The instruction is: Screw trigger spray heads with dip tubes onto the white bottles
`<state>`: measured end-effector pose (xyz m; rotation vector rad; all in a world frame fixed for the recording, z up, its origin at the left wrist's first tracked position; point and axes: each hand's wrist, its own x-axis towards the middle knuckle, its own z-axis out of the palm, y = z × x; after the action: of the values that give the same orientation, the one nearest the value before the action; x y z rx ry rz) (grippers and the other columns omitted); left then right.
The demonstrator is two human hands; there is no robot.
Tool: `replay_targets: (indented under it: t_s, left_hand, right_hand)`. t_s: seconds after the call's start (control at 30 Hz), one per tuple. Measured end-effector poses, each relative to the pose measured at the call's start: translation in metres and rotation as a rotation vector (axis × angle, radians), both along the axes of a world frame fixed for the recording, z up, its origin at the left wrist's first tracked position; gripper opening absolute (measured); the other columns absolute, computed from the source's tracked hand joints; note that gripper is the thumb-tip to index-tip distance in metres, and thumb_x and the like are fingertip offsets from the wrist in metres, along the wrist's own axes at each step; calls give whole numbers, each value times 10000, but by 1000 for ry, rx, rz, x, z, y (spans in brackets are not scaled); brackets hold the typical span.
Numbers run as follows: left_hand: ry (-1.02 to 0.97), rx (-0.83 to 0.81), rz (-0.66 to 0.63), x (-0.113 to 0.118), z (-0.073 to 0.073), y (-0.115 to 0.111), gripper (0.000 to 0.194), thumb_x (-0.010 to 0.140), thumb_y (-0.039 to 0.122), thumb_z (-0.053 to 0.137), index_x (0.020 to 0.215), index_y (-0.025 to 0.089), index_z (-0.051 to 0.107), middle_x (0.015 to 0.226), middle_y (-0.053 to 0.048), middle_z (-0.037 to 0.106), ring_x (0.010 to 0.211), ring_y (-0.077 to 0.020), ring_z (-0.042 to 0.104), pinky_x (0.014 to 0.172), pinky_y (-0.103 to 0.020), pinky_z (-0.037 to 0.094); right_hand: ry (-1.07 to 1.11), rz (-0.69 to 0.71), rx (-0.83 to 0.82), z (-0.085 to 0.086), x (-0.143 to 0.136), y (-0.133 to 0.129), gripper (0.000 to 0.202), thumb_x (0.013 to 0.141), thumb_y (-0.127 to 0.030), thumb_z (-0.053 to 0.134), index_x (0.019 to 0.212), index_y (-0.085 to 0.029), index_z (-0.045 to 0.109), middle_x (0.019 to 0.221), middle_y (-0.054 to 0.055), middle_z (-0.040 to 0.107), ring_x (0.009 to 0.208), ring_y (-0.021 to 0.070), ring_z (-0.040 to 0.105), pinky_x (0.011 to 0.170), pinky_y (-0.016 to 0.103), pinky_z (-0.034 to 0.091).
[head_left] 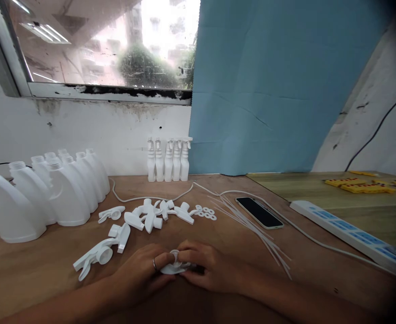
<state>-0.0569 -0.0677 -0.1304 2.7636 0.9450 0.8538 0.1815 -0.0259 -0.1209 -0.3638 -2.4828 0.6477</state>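
At the front middle of the table, my left hand and my right hand meet around a white trigger sprayer head. Fingers of both hands are closed on it, with the round collar facing up between the fingertips, and much of its body is hidden. A ring sits on one left finger. Beyond the hands lie several loose white trigger sprayer heads, two of them nearer my left arm. Small white washers are spread beside the pile. Thin white tubes lie in a loose bundle to the right.
Large white bottles without caps stand in rows at the left. Slim spray bottles line the wall. A phone and a power strip lie at the right, with a white cable between them. Yellow pieces lie farther back.
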Motion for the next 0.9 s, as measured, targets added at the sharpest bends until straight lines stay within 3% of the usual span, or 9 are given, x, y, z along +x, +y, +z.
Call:
replay_targets:
  t_s: [0.2, 0.5, 0.67, 0.9]
  left_hand:
    - [-26, -6, -11, 1, 3, 0, 135, 991, 321, 488, 1079, 240, 550, 843, -12, 642, 738, -161, 608, 663, -244, 448]
    - [-39, -24, -26, 1, 1, 0, 66, 972, 270, 516, 1004, 222, 484, 833, -10, 636, 719, -159, 618, 652, -240, 477]
    - [-93, -123, 43, 1, -8, 0, 251, 934, 236, 581, 1146, 254, 447, 1032, -15, 671, 912, -175, 665, 814, -261, 528]
    - [-74, -22, 40, 2, -12, -2, 368, 930, 247, 591, 1249, 265, 409, 1058, -36, 685, 907, -200, 681, 802, -294, 552]
  right_hand:
    - [-1, -28, 18, -2, 0, 0, 253, 872, -165, 583, 1118, -216, 616, 969, 32, 612, 821, 109, 607, 720, 195, 500]
    - [-31, -63, 175, -2, -2, -2, 213, 862, -145, 570, 1070, -189, 577, 924, 36, 637, 802, 127, 608, 744, 213, 511]
    - [-34, -68, 287, -9, 0, 2, 230, 871, -166, 554, 1098, -205, 548, 915, 38, 642, 798, 140, 608, 741, 229, 509]
    - [-53, -76, 433, -9, 0, -1, 169, 921, -218, 513, 1086, -197, 545, 884, 46, 644, 754, 149, 593, 706, 247, 502]
